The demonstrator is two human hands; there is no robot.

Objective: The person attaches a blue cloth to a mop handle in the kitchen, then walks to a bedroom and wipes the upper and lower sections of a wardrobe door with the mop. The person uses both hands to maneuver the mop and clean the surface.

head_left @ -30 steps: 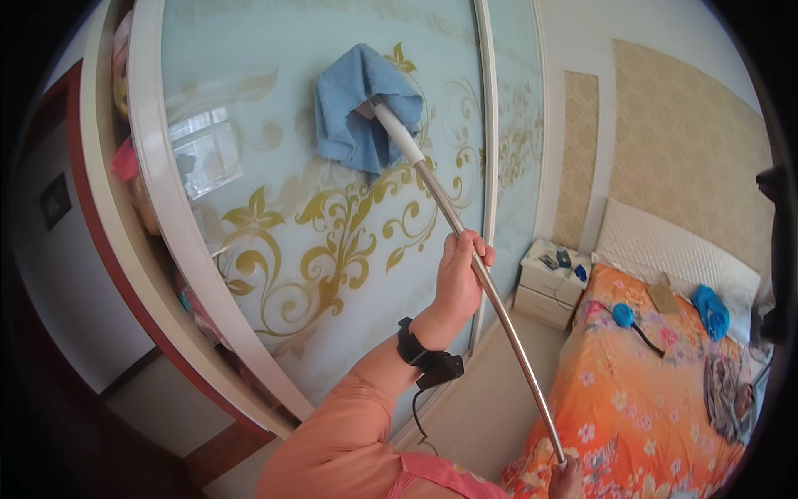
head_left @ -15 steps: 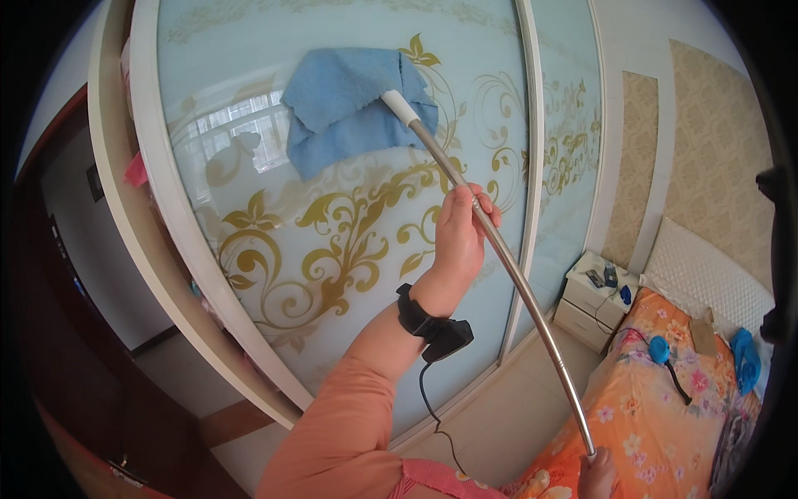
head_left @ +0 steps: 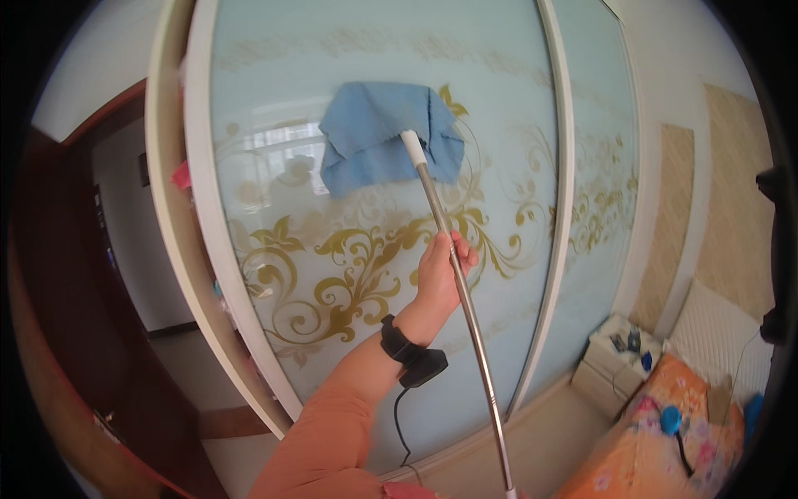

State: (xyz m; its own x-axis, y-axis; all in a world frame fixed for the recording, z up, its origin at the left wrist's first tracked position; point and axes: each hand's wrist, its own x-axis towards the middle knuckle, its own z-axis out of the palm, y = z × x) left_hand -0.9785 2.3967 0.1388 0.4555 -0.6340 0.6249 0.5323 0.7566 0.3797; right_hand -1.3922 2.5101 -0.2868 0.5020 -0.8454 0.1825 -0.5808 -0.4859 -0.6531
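My left hand (head_left: 438, 268) is wrapped around a metal pole (head_left: 477, 349), partway up its length. A white piece at the pole's upper end meets a blue cloth (head_left: 374, 112), which is spread against a frosted glass sliding door (head_left: 499, 333) with a gold scroll pattern. The cloth appears folded, with loose flaps hanging around the pole's end; whatever head lies beneath it is hidden. Downward, the pole runs out through the lower edge of the view. My right hand is out of sight. A black strapped device (head_left: 411, 353) with a cable sits on my left wrist.
White door frames (head_left: 564, 166) border the panel. An open shelf edge (head_left: 170, 166) and a dark brown door (head_left: 75, 316) stand at left. To the right are a white nightstand (head_left: 598, 378) with small items and a bed (head_left: 615, 457) with an orange floral cover.
My view has shifted, so the cloth sits lower and farther right in it. The pole looks more upright. My right hand, earlier at the pole's lower end, has left the view.
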